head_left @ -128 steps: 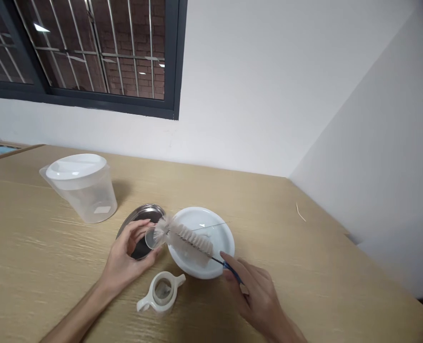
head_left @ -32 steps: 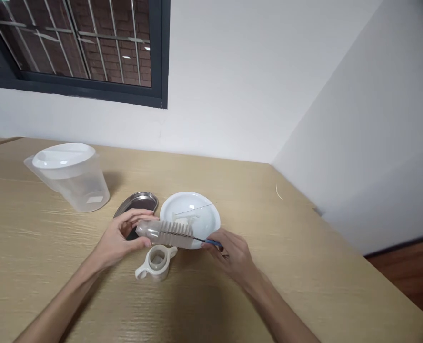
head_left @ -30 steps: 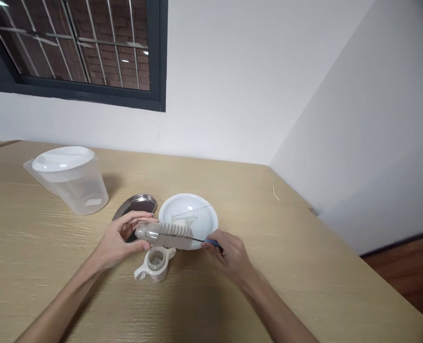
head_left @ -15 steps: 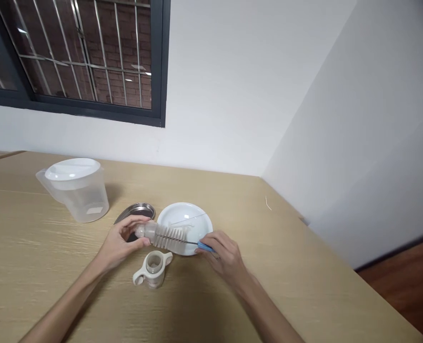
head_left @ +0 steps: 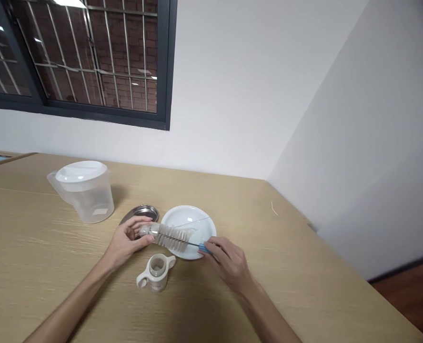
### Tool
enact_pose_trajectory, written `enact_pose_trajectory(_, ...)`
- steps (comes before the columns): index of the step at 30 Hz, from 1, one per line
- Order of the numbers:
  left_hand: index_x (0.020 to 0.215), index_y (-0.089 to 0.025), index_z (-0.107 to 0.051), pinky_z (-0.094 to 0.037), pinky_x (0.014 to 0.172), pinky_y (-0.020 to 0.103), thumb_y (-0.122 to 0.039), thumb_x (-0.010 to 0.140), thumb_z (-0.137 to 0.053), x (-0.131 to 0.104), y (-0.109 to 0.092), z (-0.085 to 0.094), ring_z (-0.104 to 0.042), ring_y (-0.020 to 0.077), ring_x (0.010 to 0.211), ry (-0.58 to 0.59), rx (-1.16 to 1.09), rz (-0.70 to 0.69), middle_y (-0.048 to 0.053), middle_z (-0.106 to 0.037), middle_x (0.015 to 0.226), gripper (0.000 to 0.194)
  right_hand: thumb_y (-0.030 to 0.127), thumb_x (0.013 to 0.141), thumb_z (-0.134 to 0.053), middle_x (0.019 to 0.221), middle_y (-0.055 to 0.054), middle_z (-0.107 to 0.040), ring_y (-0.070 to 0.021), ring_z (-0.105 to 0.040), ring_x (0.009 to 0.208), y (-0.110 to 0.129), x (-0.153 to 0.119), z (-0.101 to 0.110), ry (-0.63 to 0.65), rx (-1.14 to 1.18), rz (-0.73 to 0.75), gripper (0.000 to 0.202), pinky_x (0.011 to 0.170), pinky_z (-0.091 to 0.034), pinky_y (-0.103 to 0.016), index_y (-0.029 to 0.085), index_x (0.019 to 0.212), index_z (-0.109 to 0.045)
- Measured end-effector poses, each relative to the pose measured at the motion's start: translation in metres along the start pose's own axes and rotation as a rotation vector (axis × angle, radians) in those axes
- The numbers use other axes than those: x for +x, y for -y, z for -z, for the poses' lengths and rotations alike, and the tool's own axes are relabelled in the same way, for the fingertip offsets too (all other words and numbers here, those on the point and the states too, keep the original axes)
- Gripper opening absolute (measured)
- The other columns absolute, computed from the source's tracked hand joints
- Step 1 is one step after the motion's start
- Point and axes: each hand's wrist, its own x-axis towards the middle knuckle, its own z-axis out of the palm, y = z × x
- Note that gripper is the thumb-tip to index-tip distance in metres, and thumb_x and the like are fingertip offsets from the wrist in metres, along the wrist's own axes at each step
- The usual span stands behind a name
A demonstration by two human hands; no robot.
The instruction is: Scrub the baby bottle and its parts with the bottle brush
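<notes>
My left hand (head_left: 127,240) grips a small clear piece (head_left: 150,230), its fingers curled around the left end. A bristle brush (head_left: 174,238) has its tip at or inside that piece; the exact depth is hard to see. My right hand (head_left: 229,259) is closed on the brush's blue handle. Brush and piece hang over a white bowl (head_left: 207,228), which holds a thin clear item. Just below them a two-handled white cup or bottle part (head_left: 157,274) stands upright with its mouth showing. Behind my left hand lies a round metal dish (head_left: 147,210), partly covered.
A translucent lidded pitcher (head_left: 92,197) stands on the wooden table (head_left: 304,286) at the left. A thin pale strip (head_left: 274,207) lies at the right. Beyond the back edge are a wall and a barred window (head_left: 104,57).
The whole view has shifted slightly, so the objects appear a little further right. Both hands keep their holds, and the brush stays at the clear piece.
</notes>
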Motion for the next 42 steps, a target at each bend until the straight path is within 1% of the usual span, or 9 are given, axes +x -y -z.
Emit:
enact_pose_trajectory(6,0.109,-0.017,-0.067,-0.057,0.091,0.035,-0.021,0.057,-0.093,-0.002,0.003,-0.002,-0.071,0.0289,0.109,0.098,-0.103,-0.015,0.015,-0.077,0.113,0.058,0.016,0.094,-0.06,0.073,-0.004,-0.064,-0.0154,-0.057,0.064,-0.003,0.003,0.004,-0.022,-0.024,-0.007,0.003,0.06,-0.042,-0.028,0.019,0.093,-0.059)
enact_pose_trajectory(8,0.11,-0.018,-0.067,-0.057,0.09,0.034,-0.021,0.058,-0.092,-0.002,0.007,0.0,-0.071,0.0282,0.108,0.098,-0.105,-0.012,0.014,-0.077,0.114,0.058,0.018,0.097,-0.055,0.066,-0.001,-0.059,-0.014,-0.053,0.058,-0.003,0.002,0.003,-0.006,-0.019,-0.025,0.01,0.055,-0.038,-0.027,0.019,0.087,-0.057)
enact_pose_trajectory(12,0.11,-0.016,-0.066,-0.057,0.084,0.033,-0.026,0.066,-0.088,0.0,0.013,0.004,-0.072,0.0272,0.102,0.026,-0.034,0.004,0.014,-0.077,0.111,0.05,0.026,0.096,-0.059,0.069,0.0,-0.061,-0.0132,-0.056,0.057,0.0,0.0,-0.002,0.045,-0.004,-0.067,0.009,0.053,-0.04,-0.025,0.018,0.099,-0.057)
enact_pose_trajectory(15,0.114,-0.016,-0.063,-0.058,0.076,0.031,-0.031,0.068,-0.087,0.002,0.013,0.006,-0.074,0.0254,0.09,-0.017,-0.059,0.034,0.011,-0.078,0.1,0.054,0.02,0.097,-0.056,0.07,0.001,-0.061,-0.012,-0.057,0.057,0.002,-0.001,-0.005,0.035,0.014,-0.051,0.004,0.053,-0.042,-0.023,0.02,0.1,-0.054)
enact_pose_trajectory(20,0.116,-0.018,-0.06,-0.057,0.076,0.028,-0.029,0.068,-0.087,0.004,0.016,0.008,-0.074,0.0231,0.09,0.029,-0.136,0.045,0.011,-0.078,0.104,0.055,0.019,0.092,-0.066,0.087,-0.006,-0.068,-0.016,-0.066,0.076,0.007,0.001,-0.002,-0.03,0.018,-0.016,0.019,0.065,-0.049,-0.025,0.019,0.107,-0.054)
enact_pose_trajectory(27,0.119,-0.018,-0.059,-0.056,0.086,0.03,-0.02,0.061,-0.09,0.002,0.015,0.011,-0.072,0.0252,0.103,0.091,-0.138,0.008,0.013,-0.075,0.117,0.066,0.025,0.098,-0.057,0.06,0.003,-0.056,-0.0117,-0.05,0.049,0.006,-0.001,-0.004,0.03,0.034,-0.066,0.014,0.05,-0.036,-0.026,0.021,0.085,-0.054)
enact_pose_trajectory(31,0.115,-0.017,-0.06,-0.056,0.082,0.031,-0.026,0.066,-0.088,0.004,0.012,0.01,-0.073,0.0258,0.099,0.047,-0.086,0.035,0.014,-0.078,0.108,0.058,0.033,0.095,-0.063,0.07,0.0,-0.065,-0.0136,-0.059,0.056,0.005,-0.004,-0.007,0.063,0.044,-0.079,0.017,0.054,-0.041,-0.026,0.018,0.102,-0.056)
enact_pose_trajectory(38,0.114,-0.017,-0.061,-0.056,0.076,0.029,-0.032,0.068,-0.087,0.007,0.016,0.009,-0.073,0.0233,0.09,0.035,-0.075,0.058,0.011,-0.078,0.1,0.055,0.018,0.092,-0.065,0.086,-0.003,-0.069,-0.014,-0.064,0.072,0.002,-0.003,-0.006,-0.007,0.063,-0.06,0.016,0.066,-0.048,-0.025,0.02,0.106,-0.055)
enact_pose_trajectory(42,0.117,-0.017,-0.06,-0.057,0.079,0.032,-0.035,0.062,-0.09,0.005,0.014,0.009,-0.073,0.0268,0.096,0.092,-0.102,0.041,0.014,-0.077,0.109,0.065,0.021,0.096,-0.06,0.067,0.001,-0.06,-0.0121,-0.056,0.057,0.001,-0.001,-0.008,-0.02,0.047,-0.111,0.007,0.055,-0.042,-0.025,0.02,0.09,-0.056)
